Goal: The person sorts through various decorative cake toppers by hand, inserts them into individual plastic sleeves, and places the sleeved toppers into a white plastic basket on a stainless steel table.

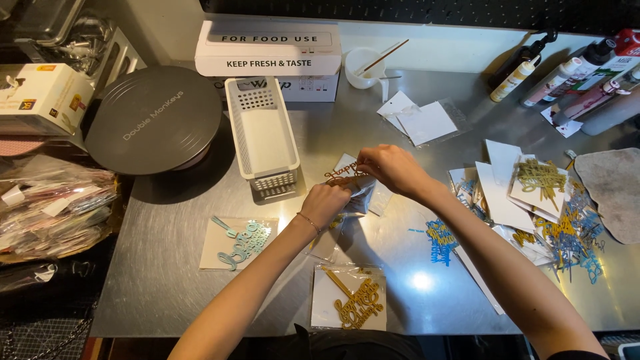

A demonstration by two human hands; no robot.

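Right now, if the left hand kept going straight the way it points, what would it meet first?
The left hand points up and slightly right, gripping a clear sleeve. Just beyond it is the gold script topper that the right hand pinches; that likely comes first, though depth is unclear.

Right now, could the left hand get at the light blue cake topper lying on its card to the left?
Probably yes. The light blue cake topper lies flat on bare steel just left of the left hand, nothing between them. But that hand's fingers hold a clear bag with a gold topper, so they'd need freeing first.

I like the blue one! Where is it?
The light blue topper lies on the table, left of the left hand, below the white basket.
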